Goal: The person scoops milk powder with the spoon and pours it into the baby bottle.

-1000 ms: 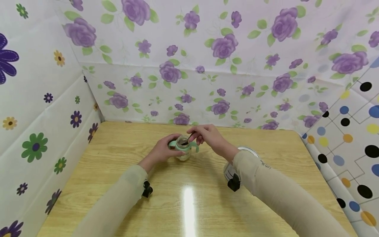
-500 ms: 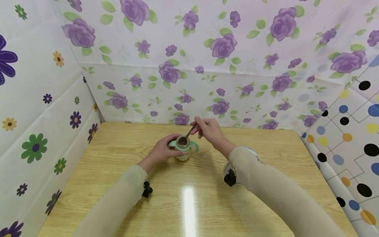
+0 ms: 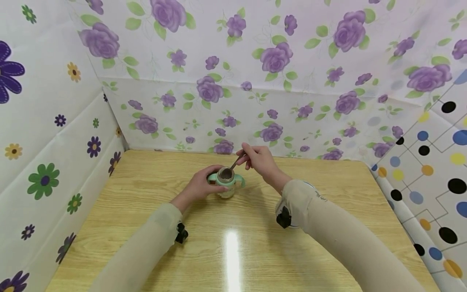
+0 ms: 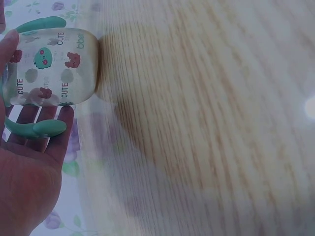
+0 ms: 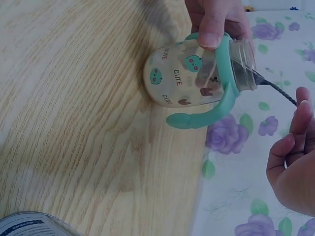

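Flowered sheets wall in a wooden counter [image 3: 146,211]. At its middle stands a small clear bottle [image 3: 226,184] with green handles, the left hand [image 3: 200,185] curled round its side. The right hand [image 3: 257,159] has lifted a little since a second ago, its fingers pinching a spoon [image 3: 230,168] whose bowl dips in the bottle's mouth; the stirring or scooping seems under way. A tin [image 5: 29,226] sits near the right forearm.

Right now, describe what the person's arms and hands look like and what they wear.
Both arms wear long, loose beige sleeves reaching the wrists. The left sleeve has a small black camera clip at the wrist; the right sleeve carries a similar black clip and small dark lettering near the cuff, too small to read. The left hand and right hand are bare: no gloves, and no rings or watch show.
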The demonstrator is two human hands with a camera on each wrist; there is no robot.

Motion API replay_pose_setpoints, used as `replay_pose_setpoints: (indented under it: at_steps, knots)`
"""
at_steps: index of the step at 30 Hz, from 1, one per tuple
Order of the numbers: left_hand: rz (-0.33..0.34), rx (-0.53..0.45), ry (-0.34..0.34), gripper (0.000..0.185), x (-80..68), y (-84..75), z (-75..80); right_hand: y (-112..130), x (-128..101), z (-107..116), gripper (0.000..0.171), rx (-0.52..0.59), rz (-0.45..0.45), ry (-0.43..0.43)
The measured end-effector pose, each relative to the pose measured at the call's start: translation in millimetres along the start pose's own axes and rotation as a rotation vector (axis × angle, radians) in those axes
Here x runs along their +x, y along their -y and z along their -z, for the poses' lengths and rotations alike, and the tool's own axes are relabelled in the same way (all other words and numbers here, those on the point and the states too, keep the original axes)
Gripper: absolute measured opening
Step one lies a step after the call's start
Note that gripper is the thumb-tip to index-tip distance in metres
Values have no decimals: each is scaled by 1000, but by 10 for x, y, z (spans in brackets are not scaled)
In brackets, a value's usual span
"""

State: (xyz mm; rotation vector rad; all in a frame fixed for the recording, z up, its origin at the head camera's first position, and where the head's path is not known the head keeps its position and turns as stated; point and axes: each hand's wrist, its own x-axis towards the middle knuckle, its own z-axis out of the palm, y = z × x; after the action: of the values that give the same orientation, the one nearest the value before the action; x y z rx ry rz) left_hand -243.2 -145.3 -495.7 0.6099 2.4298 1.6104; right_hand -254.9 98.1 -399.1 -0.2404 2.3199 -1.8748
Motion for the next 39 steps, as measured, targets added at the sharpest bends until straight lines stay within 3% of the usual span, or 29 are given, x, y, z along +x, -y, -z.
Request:
replay_pose_setpoints:
  at_steps: [6, 12, 18, 24, 28, 33, 39]
  knots:
    - [8, -8, 6, 69, 6, 16, -6, 32, -12, 20, 53, 8, 6, 9]
    - [23, -16, 4, 69, 15, 23, -14, 211, -17, 103, 53, 0, 31, -6]
    - [29, -14, 7, 72, -8, 8, -11, 388, -61, 321, 52, 157, 35, -14]
    - [38, -18, 19, 76, -11, -7, -4, 487, -265, 726, 45, 384, -1, -37]
    - [43, -16, 11, 75, -3, 1, 8, 466, -493, 1088, 45, 455, -4, -33]
    - [47, -14, 10, 73, -2, -25, 4, 342, -828, 1512, 46, 458, -1, -39]
    - [63, -13, 12, 75, -11, -32, -1, 131, -1154, 1849, 47, 411, -11, -59]
